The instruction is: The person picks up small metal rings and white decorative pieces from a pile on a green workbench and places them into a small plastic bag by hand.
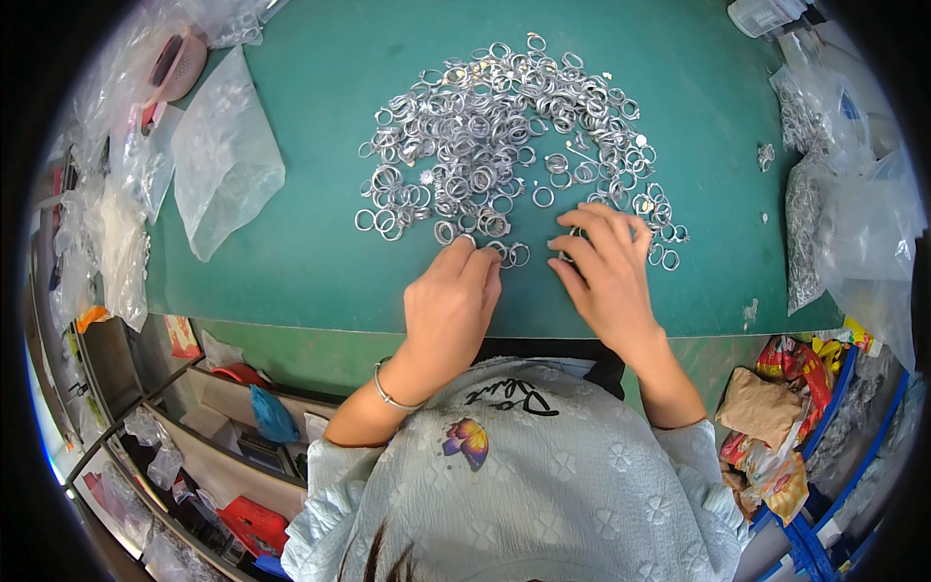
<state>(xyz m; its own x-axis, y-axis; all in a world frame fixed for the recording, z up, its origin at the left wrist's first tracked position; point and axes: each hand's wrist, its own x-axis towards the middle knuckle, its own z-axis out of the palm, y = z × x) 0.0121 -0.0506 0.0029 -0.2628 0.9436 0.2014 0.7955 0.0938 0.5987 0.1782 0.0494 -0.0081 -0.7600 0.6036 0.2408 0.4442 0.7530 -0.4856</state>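
A large heap of silver-coloured metal rings (475, 136) lies spread over a green table. At its near edge my left hand (451, 296) is closed in a pinch, fingertips down among the rings; what they hold is hidden. Two or so loose rings (522, 255) lie just right of those fingertips. My right hand (611, 276) rests at the heap's near right side, its fingers curved and thumb apart. A few rings show partly under its fingers, and I cannot tell whether it touches them. One single ring (543, 197) lies between the hands, farther off.
The green table (330, 281) reaches to my body. A clear plastic bag (230, 155) lies at left, near a pink basket (179, 66). Filled clear bags (810, 228) line the right edge. Below are open drawers (223, 407) at left and crumpled packaging (766, 407) at right.
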